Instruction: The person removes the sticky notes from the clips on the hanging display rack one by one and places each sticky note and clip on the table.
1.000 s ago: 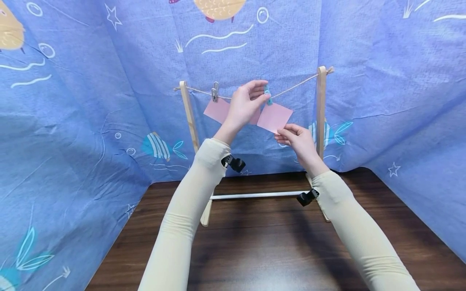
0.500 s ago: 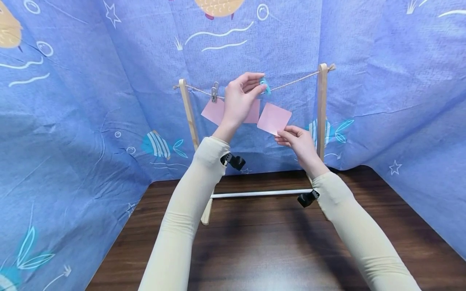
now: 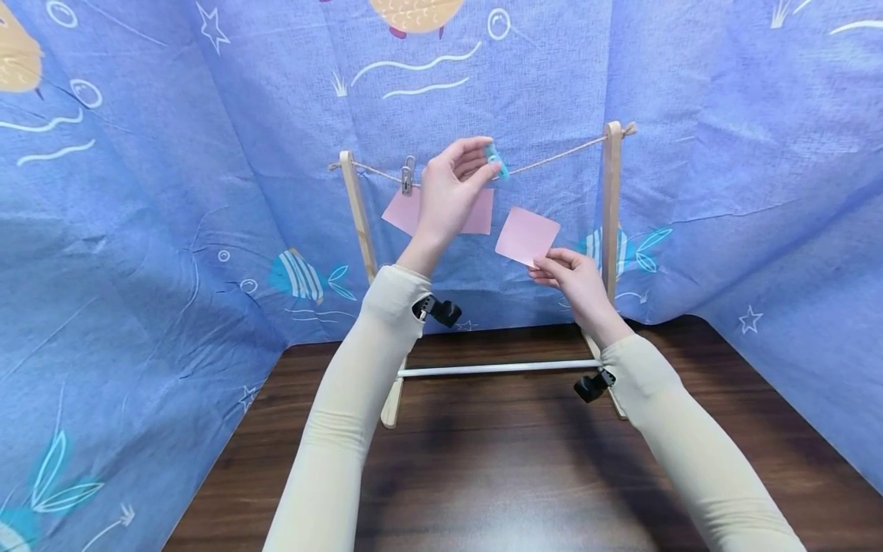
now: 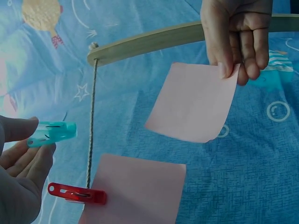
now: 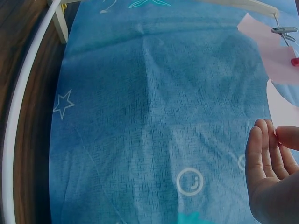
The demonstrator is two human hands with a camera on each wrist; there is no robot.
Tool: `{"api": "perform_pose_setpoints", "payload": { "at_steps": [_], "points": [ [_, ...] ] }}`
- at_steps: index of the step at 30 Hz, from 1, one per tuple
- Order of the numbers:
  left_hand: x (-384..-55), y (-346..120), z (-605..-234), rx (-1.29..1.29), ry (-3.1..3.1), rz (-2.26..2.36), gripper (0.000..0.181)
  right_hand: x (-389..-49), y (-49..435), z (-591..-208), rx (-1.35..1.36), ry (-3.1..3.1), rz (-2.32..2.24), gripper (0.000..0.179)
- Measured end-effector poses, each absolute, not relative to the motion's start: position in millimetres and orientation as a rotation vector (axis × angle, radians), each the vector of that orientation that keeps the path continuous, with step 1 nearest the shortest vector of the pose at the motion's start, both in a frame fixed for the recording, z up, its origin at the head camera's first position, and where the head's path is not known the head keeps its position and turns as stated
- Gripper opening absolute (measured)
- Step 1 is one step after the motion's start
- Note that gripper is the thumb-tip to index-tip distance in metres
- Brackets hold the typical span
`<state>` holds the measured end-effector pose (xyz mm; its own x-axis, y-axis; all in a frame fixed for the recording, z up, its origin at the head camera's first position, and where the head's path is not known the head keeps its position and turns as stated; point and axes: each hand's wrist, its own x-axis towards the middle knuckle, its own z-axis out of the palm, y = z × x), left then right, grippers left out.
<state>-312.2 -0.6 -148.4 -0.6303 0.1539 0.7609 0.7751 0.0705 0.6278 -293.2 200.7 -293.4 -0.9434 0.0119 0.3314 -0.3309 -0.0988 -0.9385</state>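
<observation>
My left hand (image 3: 447, 188) pinches a teal clothespin (image 3: 495, 161) near the rope (image 3: 562, 156). In the left wrist view the teal clothespin (image 4: 52, 133) appears apart from the rope and from any paper. Lower to the right, my right hand (image 3: 576, 280) holds a pink paper square (image 3: 527, 236) by its bottom corner between thumb and fingers. Behind my left hand, more pink paper (image 3: 476, 212) hangs from the rope. A red clothespin (image 4: 77, 193) grips one sheet, and a metal clip (image 3: 408, 176) stands at the left sheet.
The rope runs between two wooden posts, left (image 3: 359, 215) and right (image 3: 611, 207), joined low down by a white rod (image 3: 497, 369). The frame stands on a dark wooden table (image 3: 483, 460). A blue patterned cloth (image 3: 290, 115) surrounds it at back and sides.
The teal clothespin has come away from the pink square and moved up and left in my left hand. My right hand has drawn the square slightly down and right.
</observation>
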Motion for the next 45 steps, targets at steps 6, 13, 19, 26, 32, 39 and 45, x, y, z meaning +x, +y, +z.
{"api": "perform_pose_setpoints", "payload": {
  "at_steps": [6,13,19,26,32,39,45],
  "points": [
    [-306.5,-8.2,-145.0,-0.914,-1.853,-1.62,0.036,-289.6,207.7,-296.7,0.351,-1.906,2.165,0.02],
    [-296.2,-22.7,-140.7,-0.906,-1.845,-1.638,0.037,-282.7,215.1,-297.3,0.354,-1.867,2.186,0.014],
    [-284.2,-47.6,-133.9,-0.881,-1.835,-1.628,0.039,-271.7,230.2,-297.3,0.364,-1.865,2.136,0.015],
    [-269.9,-93.0,-126.9,-0.778,-1.84,-1.553,0.039,-254.2,264.4,-291.2,0.398,-1.795,2.119,0.005],
    [-259.6,-139.8,-129.9,-0.644,-1.844,-1.479,0.038,-237.7,296.2,-285.7,0.351,-1.715,2.094,0.006],
    [-241.4,-198.2,-148.0,-0.454,-1.93,-1.337,0.038,-220.9,339.5,-287.6,0.348,-1.508,2.181,0.01],
    [-234.8,-228.5,-181.3,-0.349,-1.996,-1.342,0.04,-208.9,369.8,-297.9,0.223,-1.511,2.195,0.007]
  ]
}}
